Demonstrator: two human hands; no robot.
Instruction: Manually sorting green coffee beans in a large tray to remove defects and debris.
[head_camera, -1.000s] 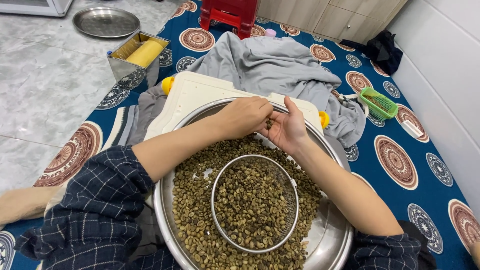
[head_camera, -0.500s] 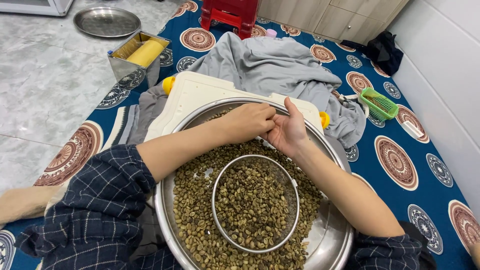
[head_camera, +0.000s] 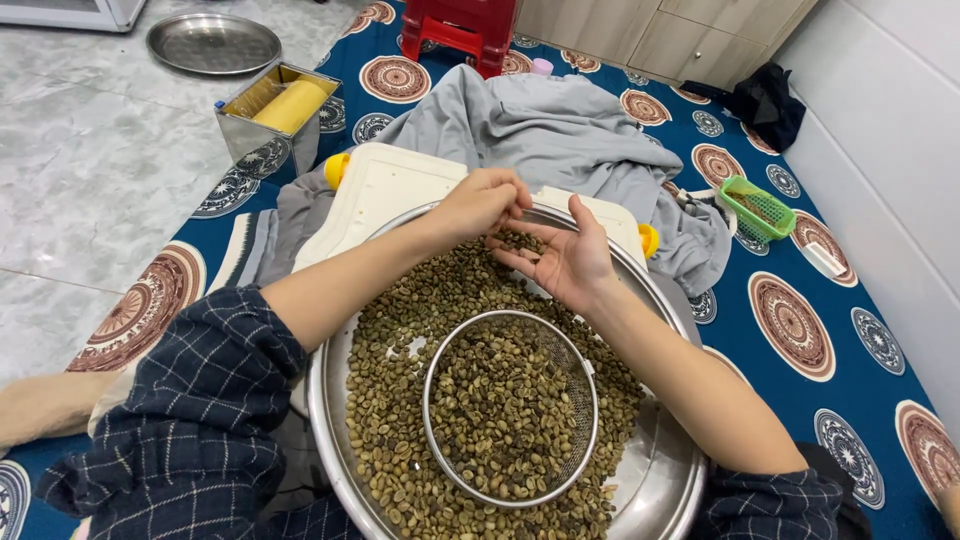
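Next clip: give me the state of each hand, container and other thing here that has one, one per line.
Left hand: fingers pinched above the beans.
Right hand: open, palm up, holding a few beans.
Steel basin: partly filled with green beans.
Round sieve: resting in the basin, holding beans.
Metal box: open, yellow roll inside.
Green basket: upright.

Around us on the patterned blue mat (head_camera: 800, 330)

We see a grey cloth (head_camera: 560, 130) heaped beyond a white board (head_camera: 385, 185) with yellow knobs. To our left a steel box (head_camera: 275, 115) holds a yellow roll, and a round metal tray (head_camera: 212, 43) lies on the marble floor (head_camera: 90, 170). A red stool (head_camera: 458, 28) stands at the far edge; to our right we find a small green basket (head_camera: 758, 206) and a dark bundle (head_camera: 765, 100) by the wall.
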